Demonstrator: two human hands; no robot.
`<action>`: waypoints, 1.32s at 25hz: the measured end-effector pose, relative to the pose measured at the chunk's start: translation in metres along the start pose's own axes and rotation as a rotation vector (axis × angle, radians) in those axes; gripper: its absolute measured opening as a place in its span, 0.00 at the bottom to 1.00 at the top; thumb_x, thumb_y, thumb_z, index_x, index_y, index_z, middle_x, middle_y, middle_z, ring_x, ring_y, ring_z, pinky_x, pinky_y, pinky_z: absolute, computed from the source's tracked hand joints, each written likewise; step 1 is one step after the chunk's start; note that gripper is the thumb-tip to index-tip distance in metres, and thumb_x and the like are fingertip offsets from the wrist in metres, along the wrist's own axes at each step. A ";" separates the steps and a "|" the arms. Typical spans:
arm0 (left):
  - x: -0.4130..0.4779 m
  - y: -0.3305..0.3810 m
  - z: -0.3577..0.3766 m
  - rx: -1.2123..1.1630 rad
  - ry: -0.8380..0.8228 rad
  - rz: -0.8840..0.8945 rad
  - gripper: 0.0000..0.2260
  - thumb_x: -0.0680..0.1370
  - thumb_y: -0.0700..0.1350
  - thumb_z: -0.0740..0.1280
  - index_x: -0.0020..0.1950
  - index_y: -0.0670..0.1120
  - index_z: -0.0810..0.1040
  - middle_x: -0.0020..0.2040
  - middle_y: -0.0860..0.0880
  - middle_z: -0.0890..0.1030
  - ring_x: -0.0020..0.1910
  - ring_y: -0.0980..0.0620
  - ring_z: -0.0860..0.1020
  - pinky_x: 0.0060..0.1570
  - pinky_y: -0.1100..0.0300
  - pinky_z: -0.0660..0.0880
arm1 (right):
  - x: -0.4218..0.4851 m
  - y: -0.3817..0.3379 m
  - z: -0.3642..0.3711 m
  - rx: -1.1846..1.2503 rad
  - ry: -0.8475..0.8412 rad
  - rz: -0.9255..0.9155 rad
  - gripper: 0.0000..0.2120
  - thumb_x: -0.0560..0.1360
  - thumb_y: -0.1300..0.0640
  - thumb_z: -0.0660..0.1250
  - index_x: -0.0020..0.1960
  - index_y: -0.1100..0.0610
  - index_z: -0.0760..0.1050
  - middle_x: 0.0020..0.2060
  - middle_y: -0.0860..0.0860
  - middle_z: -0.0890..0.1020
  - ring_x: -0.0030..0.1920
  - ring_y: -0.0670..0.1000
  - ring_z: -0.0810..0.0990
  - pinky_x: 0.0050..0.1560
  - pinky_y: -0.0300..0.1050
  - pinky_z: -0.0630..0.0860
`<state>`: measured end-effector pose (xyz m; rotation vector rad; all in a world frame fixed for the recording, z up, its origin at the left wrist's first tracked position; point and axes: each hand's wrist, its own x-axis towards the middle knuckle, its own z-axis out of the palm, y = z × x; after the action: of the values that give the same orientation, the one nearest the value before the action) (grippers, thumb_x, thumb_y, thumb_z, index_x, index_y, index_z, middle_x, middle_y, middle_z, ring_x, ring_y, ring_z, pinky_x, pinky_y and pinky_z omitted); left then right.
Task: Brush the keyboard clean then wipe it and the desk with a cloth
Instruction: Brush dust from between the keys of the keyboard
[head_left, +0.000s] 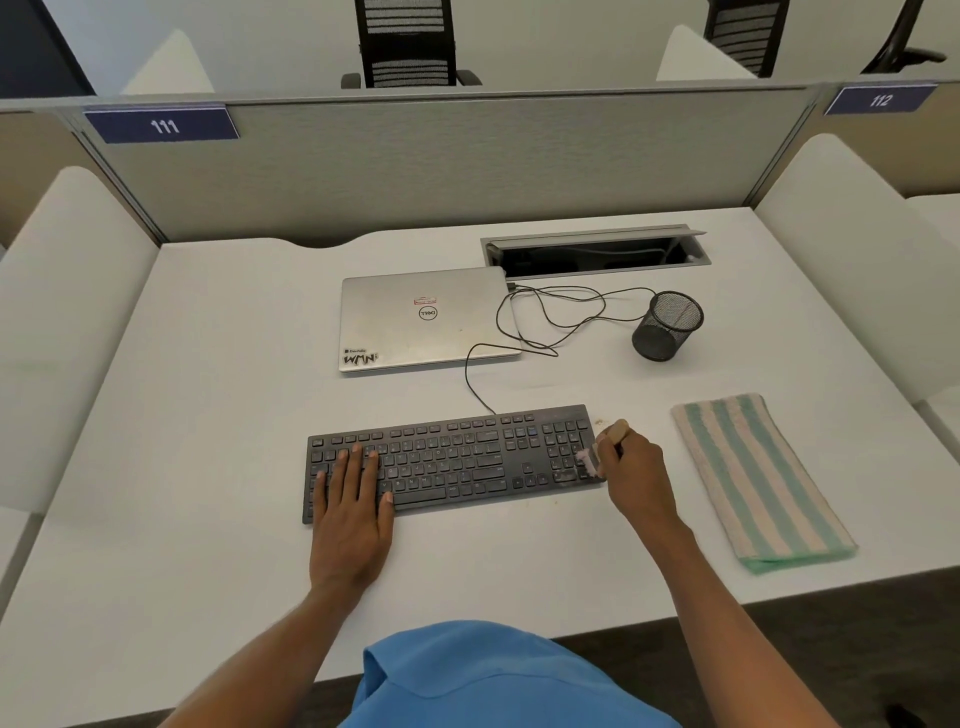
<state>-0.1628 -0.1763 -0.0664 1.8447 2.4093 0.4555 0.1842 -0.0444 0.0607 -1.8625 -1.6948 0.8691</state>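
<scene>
Left hand (350, 512) flat on keyboard (457, 457), right hand (636, 475) with brush (617, 431) at keyboard's right edge.

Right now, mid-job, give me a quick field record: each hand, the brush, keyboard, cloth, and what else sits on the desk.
left hand: flat on the keyboard's left keys
right hand: grips the brush by its wooden handle
brush: bristles on the keyboard's number pad
keyboard: black, wired, near the desk's front edge
cloth: striped, folded, untouched, on the desk right of the keyboard
behind keyboard: closed Dell laptop, loose cable, black mesh pen cup
stage: brushing; wiping not yet begun
</scene>
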 end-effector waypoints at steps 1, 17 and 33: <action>0.000 0.000 0.000 0.001 0.002 0.000 0.29 0.85 0.54 0.50 0.85 0.45 0.60 0.85 0.45 0.59 0.85 0.46 0.54 0.83 0.39 0.51 | -0.002 0.002 0.001 -0.009 -0.003 0.006 0.13 0.84 0.58 0.58 0.43 0.59 0.75 0.33 0.43 0.81 0.34 0.45 0.79 0.28 0.32 0.69; 0.000 0.000 0.001 0.003 -0.002 0.003 0.29 0.85 0.54 0.50 0.86 0.45 0.59 0.86 0.46 0.58 0.86 0.47 0.52 0.83 0.40 0.50 | 0.006 -0.001 -0.004 -0.127 0.001 -0.022 0.21 0.85 0.55 0.57 0.35 0.56 0.72 0.28 0.46 0.78 0.30 0.49 0.77 0.28 0.40 0.66; -0.001 0.001 0.000 0.022 -0.005 0.002 0.29 0.85 0.54 0.51 0.86 0.45 0.59 0.86 0.46 0.58 0.86 0.47 0.52 0.83 0.40 0.50 | 0.010 -0.020 -0.003 -0.057 -0.023 -0.058 0.16 0.85 0.58 0.57 0.41 0.59 0.75 0.33 0.46 0.81 0.31 0.39 0.78 0.30 0.29 0.70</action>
<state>-0.1618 -0.1769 -0.0659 1.8551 2.4187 0.4255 0.1726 -0.0317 0.0758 -1.8372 -1.7961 0.8306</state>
